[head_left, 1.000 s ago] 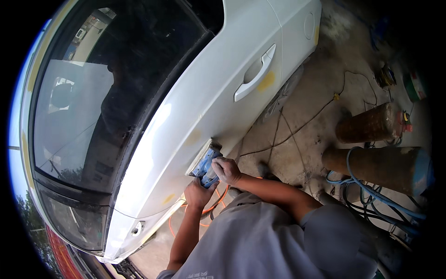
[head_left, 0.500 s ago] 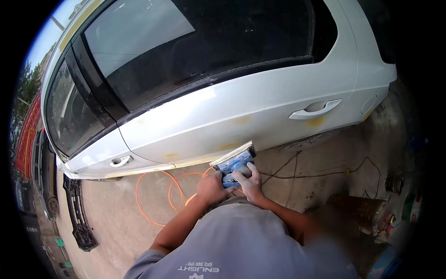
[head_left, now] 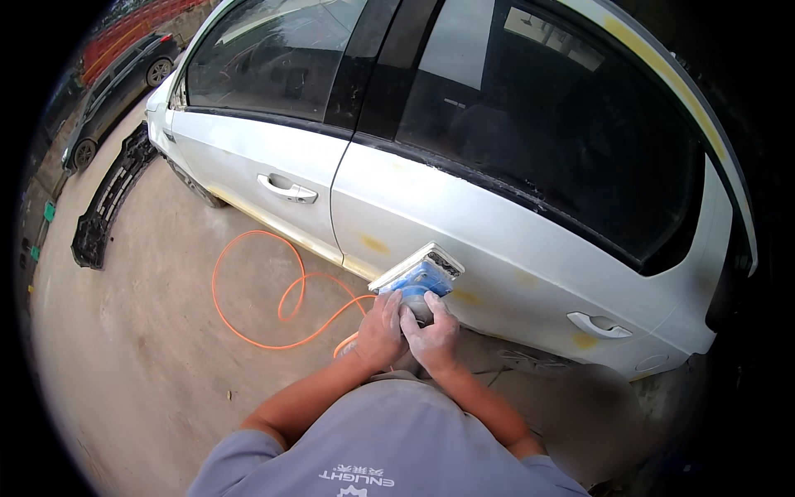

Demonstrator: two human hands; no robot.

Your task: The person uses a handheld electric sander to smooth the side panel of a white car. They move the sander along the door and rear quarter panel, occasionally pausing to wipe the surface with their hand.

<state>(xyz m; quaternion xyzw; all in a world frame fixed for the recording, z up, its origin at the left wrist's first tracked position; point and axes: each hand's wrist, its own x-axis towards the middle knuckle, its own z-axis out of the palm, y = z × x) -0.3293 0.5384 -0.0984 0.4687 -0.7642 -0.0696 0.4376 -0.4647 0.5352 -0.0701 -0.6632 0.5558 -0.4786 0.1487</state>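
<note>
A blue sander [head_left: 424, 282] with a long pale rectangular pad is in front of my waist. My left hand [head_left: 383, 333] is closed round its near left side. Opposite it, my right hand [head_left: 431, 334] wraps the grey rounded part of the body, fingers dusted white. The pad faces the rear door [head_left: 489, 240] of a white car; whether it touches the panel I cannot tell. Yellowish patches [head_left: 374, 245] mark the door around the pad. An orange hose [head_left: 217, 291] runs in loops over the ground up to my hands.
The front door [head_left: 248, 161] of the car lies to the left, with a yellowish strip along its lower edge. A black bumper part [head_left: 103, 207] is on the concrete ground [head_left: 157, 356] further left. Beyond it stands a dark car [head_left: 112, 99].
The view has turned to the left, so more of the front door and hose shows. Both hands still hold the sander, whose pad is now tilted differently.
</note>
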